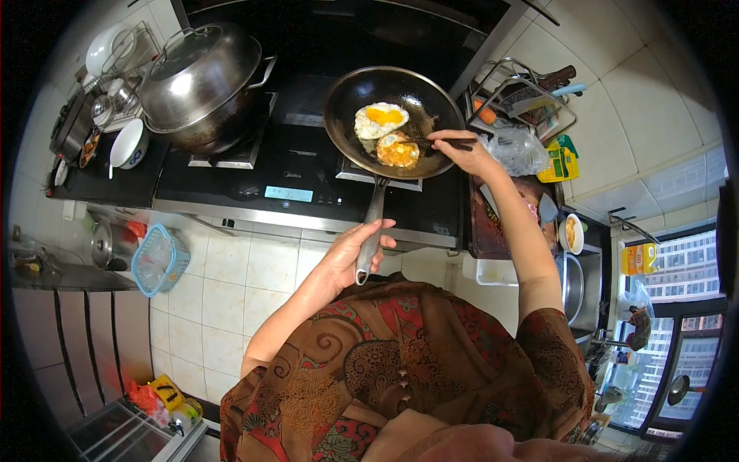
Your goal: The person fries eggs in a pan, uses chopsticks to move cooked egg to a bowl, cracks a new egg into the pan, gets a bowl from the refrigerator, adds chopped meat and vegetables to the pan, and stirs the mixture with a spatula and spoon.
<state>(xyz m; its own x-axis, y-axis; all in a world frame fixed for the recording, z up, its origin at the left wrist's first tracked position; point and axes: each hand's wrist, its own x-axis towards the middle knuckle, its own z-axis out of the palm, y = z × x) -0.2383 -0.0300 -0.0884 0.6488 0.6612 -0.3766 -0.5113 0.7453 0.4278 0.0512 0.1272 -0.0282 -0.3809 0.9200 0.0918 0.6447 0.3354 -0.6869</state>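
My left hand (362, 248) is wrapped around the grey handle (368, 242) of a dark frying pan (346, 86) over the right burner of the gas stove. Two fried eggs lie in the pan. The upper fried egg (375, 121) has a whole orange-yellow yolk and white edges; the lower fried egg (399, 153) is browned, with yellow spread over it. Dark chopsticks (456, 142) are held in my right hand (465, 151) over the pan's right rim. Their tips reach the lower egg; whether they grip it is hard to tell.
A lidded steel pot (199, 86) stands on the left burner, beside a white bowl (128, 144). To the right are a knife rack (519, 95), a plastic bag (517, 151), a cutting board (485, 237) and a small bowl of food (571, 234). A sink (586, 289) lies beyond.
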